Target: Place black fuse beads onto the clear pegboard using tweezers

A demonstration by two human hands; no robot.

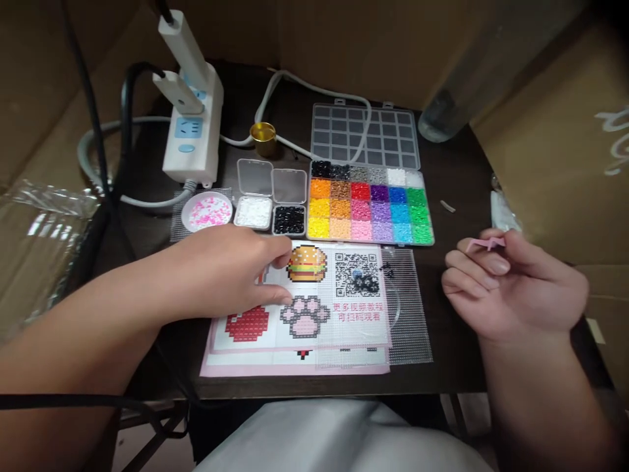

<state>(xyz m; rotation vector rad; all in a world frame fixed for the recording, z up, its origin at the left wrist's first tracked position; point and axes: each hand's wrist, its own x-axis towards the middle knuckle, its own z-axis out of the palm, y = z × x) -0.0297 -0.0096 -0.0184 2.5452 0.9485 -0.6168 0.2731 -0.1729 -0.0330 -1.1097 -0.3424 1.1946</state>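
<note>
My left hand [246, 269] rests over the printed pattern sheet [304, 334], thumb and index finger apart, between the burger picture [307, 263] and the paw picture [304, 316]. Its other fingers are hidden beneath the palm. Off the sheet to the right, my right hand [515, 285] is raised palm up with curled fingers. It pinches a thin, bent pink piece [486, 244], whose kind I cannot make out. A clear pegboard [413, 321] lies over the sheet's right part, with small clusters of black beads [366, 283] there.
Behind the sheet stand a sorted bead box [361, 211] with its lid [366, 137] folded back, a white bead case [253, 213], a black bead case [289, 219] and a dish [206, 211] of pink beads. A gold cup [264, 137] and power strip [194, 144] stand farther back.
</note>
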